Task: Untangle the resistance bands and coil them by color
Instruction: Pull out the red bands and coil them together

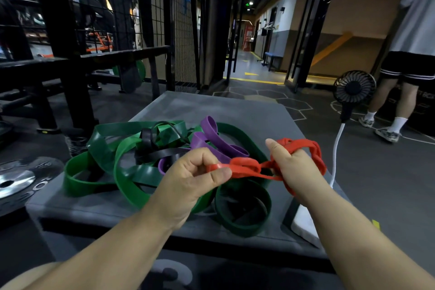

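A tangle of resistance bands lies on a grey padded box (247, 110): wide green bands (131, 179), purple bands (211, 136) and a thin black band (162, 154). A red band (244, 167) is held above the pile between both hands. My left hand (188, 181) pinches one end of it between thumb and fingers. My right hand (294, 167) grips the other part, with red loops wound around its fingers and the back of the hand. A twisted knot of red sits between the hands.
A small black fan (354, 92) with a white cable stands on the floor to the right. A person in black shorts (409, 63) stands at far right. Weight plates (16, 181) lie at left, next to a black rack (70, 73) and wire fence.
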A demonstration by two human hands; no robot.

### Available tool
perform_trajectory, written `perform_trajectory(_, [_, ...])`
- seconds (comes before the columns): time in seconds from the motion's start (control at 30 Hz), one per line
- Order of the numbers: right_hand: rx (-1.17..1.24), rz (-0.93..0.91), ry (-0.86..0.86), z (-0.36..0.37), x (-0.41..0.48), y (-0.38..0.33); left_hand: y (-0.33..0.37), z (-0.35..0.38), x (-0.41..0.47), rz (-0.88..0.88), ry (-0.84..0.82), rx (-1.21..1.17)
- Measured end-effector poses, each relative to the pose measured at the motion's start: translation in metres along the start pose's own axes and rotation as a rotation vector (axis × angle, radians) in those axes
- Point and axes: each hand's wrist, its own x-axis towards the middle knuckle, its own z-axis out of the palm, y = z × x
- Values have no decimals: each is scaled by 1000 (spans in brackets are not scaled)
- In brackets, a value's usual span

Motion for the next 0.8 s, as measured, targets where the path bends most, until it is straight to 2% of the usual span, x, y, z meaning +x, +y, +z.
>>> perform_trajectory(0.13, [15,60,122,-5,5,2,0,-5,0,-41,-74,152])
perform_trajectory(0.2, [115,147,178,-12,9,3,2,-9,2,-156,-172,322])
perform_trajectory(0.27, [245,201,157,-17,9,0,-1,-8,2,-356,-266,479])
perform_trajectory(0.37, [191,189,50,-16,3,-2,-10,-2,-2,-503,-369,649])
perform_trajectory(0.47, [145,179,-46,-4,-9,-5,-15,4,-3,-497,-320,753])
perform_trajectory(0.57, [219,136,-154,9,-22,-8,-15,10,-2,-459,-247,689])
perform_trajectory(0.73, [286,79,-216,23,-37,-13,-18,15,-2,-179,-239,805])
perform_trajectory(0.8, [307,86,-225,27,-39,-13,-15,17,-3,-124,-217,825])
